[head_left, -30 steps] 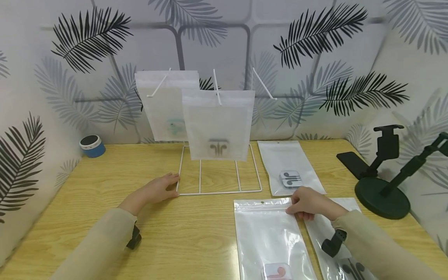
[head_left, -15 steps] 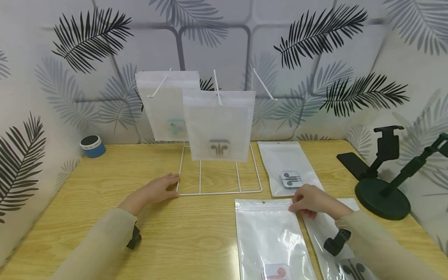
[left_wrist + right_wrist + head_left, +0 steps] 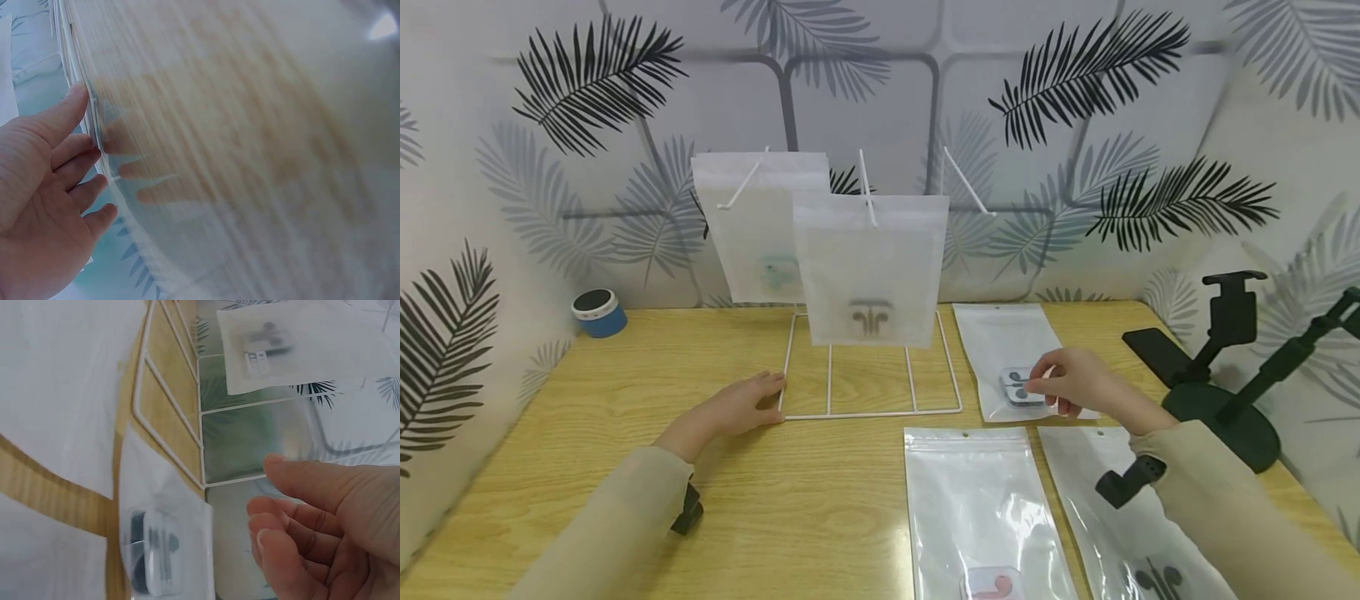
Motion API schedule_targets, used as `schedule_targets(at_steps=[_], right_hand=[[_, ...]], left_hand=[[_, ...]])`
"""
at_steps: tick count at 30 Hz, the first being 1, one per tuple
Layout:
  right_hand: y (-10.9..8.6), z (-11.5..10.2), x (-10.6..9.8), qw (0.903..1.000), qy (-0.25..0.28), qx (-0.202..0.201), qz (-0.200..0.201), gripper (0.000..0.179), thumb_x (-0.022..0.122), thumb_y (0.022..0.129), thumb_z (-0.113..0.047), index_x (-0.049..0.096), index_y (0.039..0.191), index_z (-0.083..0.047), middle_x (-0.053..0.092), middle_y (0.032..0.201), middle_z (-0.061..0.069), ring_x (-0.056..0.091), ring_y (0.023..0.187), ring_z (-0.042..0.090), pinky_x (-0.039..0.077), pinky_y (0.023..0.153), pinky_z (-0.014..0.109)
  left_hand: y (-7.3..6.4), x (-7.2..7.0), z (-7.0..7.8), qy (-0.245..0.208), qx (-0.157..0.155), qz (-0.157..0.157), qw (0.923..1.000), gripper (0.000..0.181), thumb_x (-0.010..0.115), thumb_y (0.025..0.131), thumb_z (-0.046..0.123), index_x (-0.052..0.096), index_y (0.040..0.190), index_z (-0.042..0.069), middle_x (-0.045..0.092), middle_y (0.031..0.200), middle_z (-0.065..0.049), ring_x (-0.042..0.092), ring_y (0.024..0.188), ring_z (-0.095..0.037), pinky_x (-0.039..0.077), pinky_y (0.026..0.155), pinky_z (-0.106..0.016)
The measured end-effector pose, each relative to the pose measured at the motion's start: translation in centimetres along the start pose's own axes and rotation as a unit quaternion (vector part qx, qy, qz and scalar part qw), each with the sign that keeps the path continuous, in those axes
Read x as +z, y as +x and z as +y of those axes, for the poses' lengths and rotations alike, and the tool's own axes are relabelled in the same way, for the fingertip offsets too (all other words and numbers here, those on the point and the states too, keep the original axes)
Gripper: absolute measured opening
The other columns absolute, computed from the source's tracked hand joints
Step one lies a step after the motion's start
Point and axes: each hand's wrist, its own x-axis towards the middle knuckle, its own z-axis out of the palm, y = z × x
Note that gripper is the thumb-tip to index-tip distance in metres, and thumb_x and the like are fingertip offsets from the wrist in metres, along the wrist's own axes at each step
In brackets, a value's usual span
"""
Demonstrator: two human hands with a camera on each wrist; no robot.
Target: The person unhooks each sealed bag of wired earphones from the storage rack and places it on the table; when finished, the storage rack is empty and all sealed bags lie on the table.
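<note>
My left hand (image 3: 741, 406) rests at the near left corner of a white wire display rack (image 3: 872, 413), thumb and fingertips touching its side wire. In the left wrist view the fingers (image 3: 94, 187) lie loosely bent along that wire. My right hand (image 3: 1078, 383) is over a white zip bag (image 3: 1000, 329) of earphones, its fingertips overlapping the clear earphone case (image 3: 1021, 387). Seen from the right wrist, thumb and fingers (image 3: 275, 550) are apart, holding nothing. Two white bags hang on the rack's prongs, one at the left (image 3: 760, 225) and one in the middle (image 3: 868, 267).
Two more zip bags lie at the near right, one with a pink earphone case (image 3: 992, 582), one with dark earphones (image 3: 1157, 577). A dark stand (image 3: 1221, 421) and a black phone (image 3: 1153, 354) are at the right. A blue round speaker (image 3: 598, 314) stands at the back left.
My right hand has moved forward from the top edges of the near bags to over the far earphone bag. The left hand stays at the rack's corner.
</note>
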Motion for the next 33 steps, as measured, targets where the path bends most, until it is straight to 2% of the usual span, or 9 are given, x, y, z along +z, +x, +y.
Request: schedule_targets(at_steps=[4, 8, 15, 22, 28, 33], right_hand=[[0.6, -1.1, -1.5, 0.9997, 0.006, -0.013, 0.018, 0.029, 0.065, 0.087, -0.023, 0.060, 0.101, 0.002, 0.059, 0.066, 0.010, 0.053, 0.049, 0.017, 0.050, 0.047, 0.031], [1.1, -2.6, -2.7, 0.9981, 0.020, -0.038, 0.044, 0.032, 0.063, 0.089, -0.024, 0.058, 0.104, 0.004, 0.059, 0.066, 0.007, 0.056, 0.052, 0.020, 0.052, 0.050, 0.032], [2.3, -5.1, -3.9, 0.9881, 0.052, -0.101, 0.103, 0.031, 0.061, 0.091, -0.022, 0.059, 0.106, 0.004, 0.062, 0.074, 0.009, 0.058, 0.060, 0.019, 0.053, 0.052, 0.031], [4.0, -7.8, -4.6, 0.9632, 0.140, -0.171, 0.152, 0.040, 0.060, 0.091, -0.024, 0.053, 0.121, 0.002, 0.060, 0.103, 0.014, 0.059, 0.083, 0.014, 0.054, 0.060, 0.029], [5.3, -10.3, -4.4, 0.9415, 0.237, -0.183, 0.154, 0.046, 0.060, 0.091, -0.024, 0.048, 0.128, 0.001, 0.051, 0.124, 0.017, 0.053, 0.106, 0.019, 0.054, 0.067, 0.028], [6.5, -12.0, -3.6, 0.9233, 0.295, -0.180, 0.169, 0.046, 0.061, 0.090, -0.020, 0.049, 0.128, 0.003, 0.052, 0.126, 0.016, 0.050, 0.111, 0.020, 0.049, 0.083, 0.032]], left_hand=[[0.0, 0.0, -0.1, 0.002, 0.000, 0.001, 1.0000, 0.061, 0.059, 0.092, 0.021, 0.033, 0.138, -0.008, 0.028, 0.143, -0.025, 0.019, 0.132, -0.043, 0.020, 0.104, -0.054], [0.0, 0.0, 0.1, 0.003, 0.000, 0.001, 1.0000, 0.061, 0.059, 0.091, 0.021, 0.033, 0.138, -0.008, 0.028, 0.143, -0.025, 0.019, 0.132, -0.042, 0.021, 0.104, -0.054], [0.0, -0.1, 0.2, 0.002, -0.002, 0.001, 1.0000, 0.061, 0.059, 0.091, 0.020, 0.034, 0.138, -0.008, 0.028, 0.143, -0.025, 0.020, 0.132, -0.042, 0.020, 0.104, -0.053], [0.0, 0.0, 0.1, 0.003, -0.004, 0.001, 1.0000, 0.060, 0.059, 0.092, 0.020, 0.033, 0.138, -0.008, 0.028, 0.143, -0.025, 0.019, 0.132, -0.042, 0.019, 0.105, -0.054], [-0.1, -0.1, 0.1, 0.005, -0.004, 0.002, 1.0000, 0.060, 0.059, 0.092, 0.020, 0.033, 0.138, -0.008, 0.028, 0.143, -0.025, 0.019, 0.132, -0.042, 0.019, 0.104, -0.054], [-0.1, -0.1, 0.2, 0.006, -0.002, 0.002, 1.0000, 0.060, 0.058, 0.092, 0.020, 0.033, 0.138, -0.009, 0.028, 0.143, -0.026, 0.019, 0.132, -0.043, 0.019, 0.105, -0.054]])
